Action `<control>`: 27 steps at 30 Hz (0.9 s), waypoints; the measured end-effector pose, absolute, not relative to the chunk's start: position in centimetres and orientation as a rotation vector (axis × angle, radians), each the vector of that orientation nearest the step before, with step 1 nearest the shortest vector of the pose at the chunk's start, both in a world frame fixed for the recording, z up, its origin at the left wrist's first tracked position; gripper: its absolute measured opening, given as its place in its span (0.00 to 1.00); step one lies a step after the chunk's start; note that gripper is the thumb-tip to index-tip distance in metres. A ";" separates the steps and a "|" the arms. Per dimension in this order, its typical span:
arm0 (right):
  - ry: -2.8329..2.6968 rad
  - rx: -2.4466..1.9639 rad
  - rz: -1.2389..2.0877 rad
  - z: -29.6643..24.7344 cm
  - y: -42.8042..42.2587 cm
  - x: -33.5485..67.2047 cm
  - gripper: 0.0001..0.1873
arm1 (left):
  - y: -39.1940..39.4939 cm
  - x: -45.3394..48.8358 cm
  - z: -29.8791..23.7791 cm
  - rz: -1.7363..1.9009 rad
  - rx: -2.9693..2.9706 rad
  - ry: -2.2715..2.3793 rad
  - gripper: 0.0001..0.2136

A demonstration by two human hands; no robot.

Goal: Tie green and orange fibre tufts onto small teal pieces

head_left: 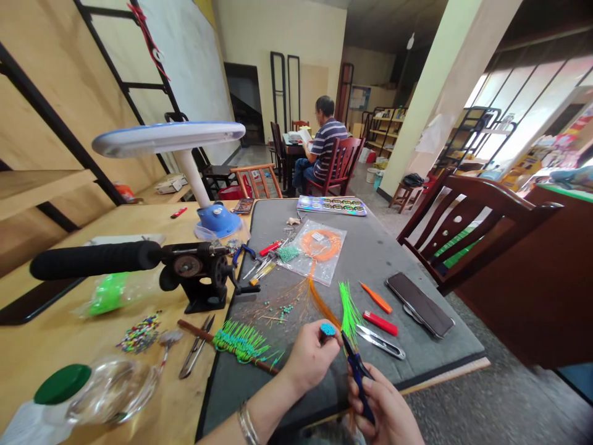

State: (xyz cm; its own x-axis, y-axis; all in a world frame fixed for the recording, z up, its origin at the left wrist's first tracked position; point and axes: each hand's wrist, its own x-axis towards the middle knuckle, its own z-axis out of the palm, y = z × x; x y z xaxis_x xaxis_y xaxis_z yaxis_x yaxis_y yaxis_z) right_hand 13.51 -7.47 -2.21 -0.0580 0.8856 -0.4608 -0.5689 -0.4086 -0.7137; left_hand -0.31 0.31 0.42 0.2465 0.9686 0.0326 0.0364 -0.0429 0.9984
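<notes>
My left hand (309, 361) is closed in a pinch on a small turquoise bead piece (327, 329) with orange strands (319, 301) running out of it. My right hand (386, 411) grips dark blue thread snips (356, 366), blades pointing up toward the bead piece and a tuft of bright green strands (347, 307). Both hands hover over the near edge of a grey mat (398, 259). A stick wrapped with green and teal strands (241, 343) lies just left of my left hand.
On the mat lie silver snips (380, 342), a red lighter (380, 322), an orange tool (375, 297), a phone (419, 304) and a bag of orange cord (319, 248). A black vise (199, 275), lamp (185, 145), scissors (197, 353), beads (139, 334) and jar (92, 389) stand left. A person sits reading far back.
</notes>
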 end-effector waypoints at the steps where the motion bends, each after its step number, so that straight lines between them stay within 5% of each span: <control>1: -0.419 -1.079 1.707 -2.3 -7.4 13.6 0.20 | 0.3 -0.3 0.3 1.025 1.373 1.037 0.05; 27: -0.549 -1.205 1.480 -2.4 -7.9 13.4 0.23 | 0.2 -0.4 0.3 1.039 1.395 1.027 0.04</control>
